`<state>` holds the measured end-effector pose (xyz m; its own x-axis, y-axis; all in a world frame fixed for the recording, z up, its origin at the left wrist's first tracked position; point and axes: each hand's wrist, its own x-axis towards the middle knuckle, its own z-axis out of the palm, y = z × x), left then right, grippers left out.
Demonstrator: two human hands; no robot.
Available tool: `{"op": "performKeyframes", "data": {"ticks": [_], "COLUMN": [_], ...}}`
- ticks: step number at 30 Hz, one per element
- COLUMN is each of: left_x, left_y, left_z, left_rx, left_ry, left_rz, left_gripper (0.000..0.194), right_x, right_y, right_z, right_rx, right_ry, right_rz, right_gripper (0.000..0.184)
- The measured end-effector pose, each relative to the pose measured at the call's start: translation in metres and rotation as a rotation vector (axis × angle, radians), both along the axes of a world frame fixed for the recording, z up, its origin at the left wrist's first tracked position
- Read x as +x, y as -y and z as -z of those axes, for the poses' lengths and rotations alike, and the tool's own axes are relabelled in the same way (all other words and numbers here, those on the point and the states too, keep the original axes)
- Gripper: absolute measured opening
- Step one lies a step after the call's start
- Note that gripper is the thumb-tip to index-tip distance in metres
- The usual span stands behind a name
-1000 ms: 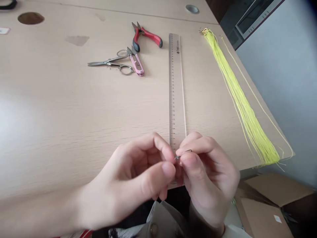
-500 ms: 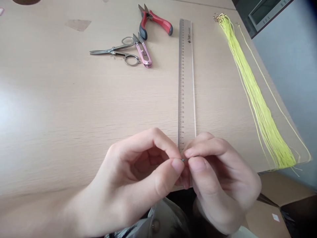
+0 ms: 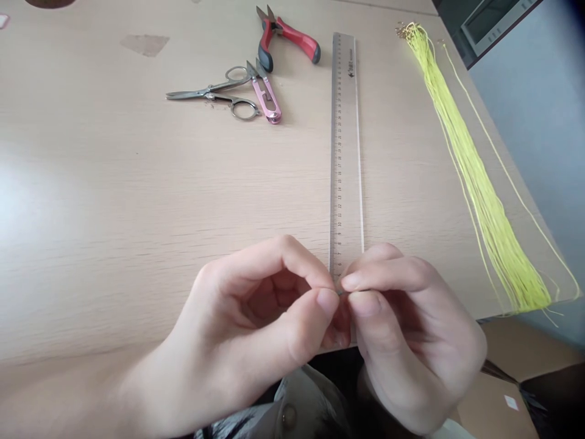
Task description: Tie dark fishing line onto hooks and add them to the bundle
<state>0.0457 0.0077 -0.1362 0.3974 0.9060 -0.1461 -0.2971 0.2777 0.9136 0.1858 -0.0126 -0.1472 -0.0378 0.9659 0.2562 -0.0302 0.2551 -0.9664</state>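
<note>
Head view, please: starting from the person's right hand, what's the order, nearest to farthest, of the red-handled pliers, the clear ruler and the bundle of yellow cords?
From the right hand:
1. Clear ruler: partly hidden behind the hands.
2. Bundle of yellow cords: to the right.
3. Red-handled pliers: far ahead, leftward.

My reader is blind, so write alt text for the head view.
Left hand and right hand pinch a tiny, mostly hidden object near a ruler. Scissors, pink snips and red pliers lie beyond; yellow cords at right.
</note>
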Motion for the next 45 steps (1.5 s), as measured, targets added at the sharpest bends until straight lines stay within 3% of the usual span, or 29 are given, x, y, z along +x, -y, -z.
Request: {"op": "performKeyframes", "data": {"ticks": [3,12,18,26,30,36,41,45], "left_x": [-0.0005,-0.0014,-0.0010,-0.0019,-0.0036,-0.0027,-0.0017,-0.0040], "left_y": [0.0008,0.0023,0.0047,0.0037,0.0045,0.0051,0.0044,0.0064], "left_z": [0.0007,0.0022,0.0016,0.0000,0.0019,0.0030,-0.0007,-0.0005], "left_rx": [0.057,0.102,0.183,0.153,0.139,0.177,0.135,0.124], "left_ry": [-0.049,-0.113,-0.025,-0.024,-0.046,-0.112,-0.096,-0.048], "left_rz": [-0.018,-0.046,-0.050,-0.028,-0.019,-0.013,-0.008,-0.022], "left_gripper": [0.010,0.009,0.017,0.011,0.017,0.012,0.013,0.009], "right_x": [-0.0024,0.0003,-0.0063,-0.0038,-0.0056,-0.0053,-0.0036,-0.0018], "right_y": [0.0013,-0.0001,-0.0020,0.0034,0.0030,0.0021,0.0023,0.0024], "right_z": [0.0001,-0.0026,-0.0058,-0.0065,-0.0085,-0.0066,-0.0048,-0.0043], "right_rx": [-0.005,-0.029,-0.052,-0.153,-0.141,-0.136,-0.093,-0.079], "right_ry": [-0.075,-0.005,-0.214,-0.073,-0.089,-0.033,0.011,-0.004], "right_rz": [0.024,0.023,-0.012,0.124,0.116,0.133,0.177,0.116], "right_gripper": [0.020,0.018,0.014,0.012,0.008,0.005,0.006,0.013]}}
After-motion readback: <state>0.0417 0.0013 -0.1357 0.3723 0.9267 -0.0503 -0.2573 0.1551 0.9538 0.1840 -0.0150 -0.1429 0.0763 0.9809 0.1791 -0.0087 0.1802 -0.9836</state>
